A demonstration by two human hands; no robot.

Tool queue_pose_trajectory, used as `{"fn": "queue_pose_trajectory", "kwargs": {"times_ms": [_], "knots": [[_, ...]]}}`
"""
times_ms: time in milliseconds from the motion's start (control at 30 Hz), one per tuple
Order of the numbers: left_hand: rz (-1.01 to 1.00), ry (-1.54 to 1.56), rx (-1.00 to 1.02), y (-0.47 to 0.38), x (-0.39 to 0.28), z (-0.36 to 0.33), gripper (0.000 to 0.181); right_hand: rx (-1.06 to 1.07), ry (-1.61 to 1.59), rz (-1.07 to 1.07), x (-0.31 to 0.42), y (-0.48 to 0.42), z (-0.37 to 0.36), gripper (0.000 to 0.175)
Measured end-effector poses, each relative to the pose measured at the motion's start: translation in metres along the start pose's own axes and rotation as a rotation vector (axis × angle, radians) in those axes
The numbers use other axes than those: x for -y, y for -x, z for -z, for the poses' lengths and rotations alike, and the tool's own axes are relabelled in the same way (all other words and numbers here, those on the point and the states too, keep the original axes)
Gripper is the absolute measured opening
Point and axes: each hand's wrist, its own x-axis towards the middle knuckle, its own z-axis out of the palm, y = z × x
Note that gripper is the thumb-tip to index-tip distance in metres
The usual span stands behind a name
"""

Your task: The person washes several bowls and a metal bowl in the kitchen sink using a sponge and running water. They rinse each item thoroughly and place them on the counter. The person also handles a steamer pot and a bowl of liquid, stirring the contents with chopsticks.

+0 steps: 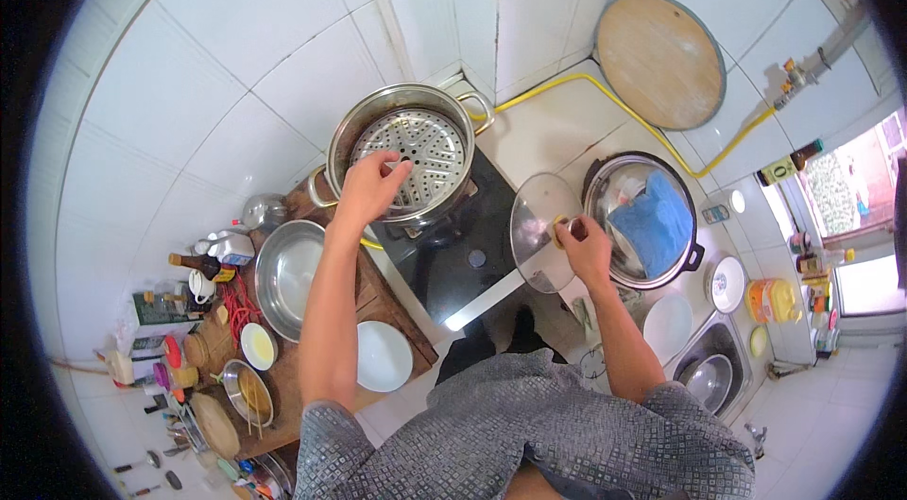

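A round glass lid (pixel 542 224) hangs tilted over the right side of the cooktop, its knob gripped by my right hand (pixel 587 248). Over the near left part of a two-handled steel pot (pixel 340 128) is my left hand (pixel 374 187), fingers bent and thumb apart, holding nothing. Inside the pot lies a perforated metal steamer plate (pixel 436 139); part of it is hidden behind my fingers. I cannot tell whether my fingertips touch the plate. The pot stands on the black cooktop (pixel 453 252). Right of the lid is a second pot (pixel 602 217) with a blue cloth (pixel 653 224).
A large steel basin (pixel 287 280) and a white bowl (pixel 385 356) rest on the wooden table at left. A yellow hose (pixel 641 128) runs along the back wall. A round wooden board (pixel 659 61) leans there. The sink (pixel 740 337) is at right.
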Motion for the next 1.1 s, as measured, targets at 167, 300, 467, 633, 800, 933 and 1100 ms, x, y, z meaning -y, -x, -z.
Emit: {"fn": "queue_pose_trajectory", "kwargs": {"times_ms": [167,300,467,633,800,933,1100], "knots": [[0.01,0.587,-0.249,0.068,-0.015,0.007,0.033,-0.108,-0.154,0.224,0.113,-0.012,0.048,0.048],[0.166,0.882,-0.476,0.121,-0.007,-0.006,0.028,-0.031,-0.123,0.547,0.219,-0.02,0.048,0.048],[0.266,1.105,-0.5,0.159,0.005,-0.043,0.023,0.108,0.147,0.914,0.301,-0.041,-0.017,0.042],[0.29,1.179,-0.39,0.184,0.001,-0.055,0.022,0.16,0.366,1.055,0.318,-0.061,-0.074,0.042],[0.341,1.218,-0.363,0.207,0.01,-0.058,0.022,0.275,0.501,0.997,0.325,-0.066,-0.087,0.043],[0.335,1.175,-0.342,0.212,0.021,-0.057,0.022,0.184,0.466,1.042,0.321,-0.069,-0.103,0.043],[0.302,1.161,-0.267,0.198,0.02,-0.057,0.022,0.14,0.434,1.003,0.314,-0.073,-0.109,0.043]]}}
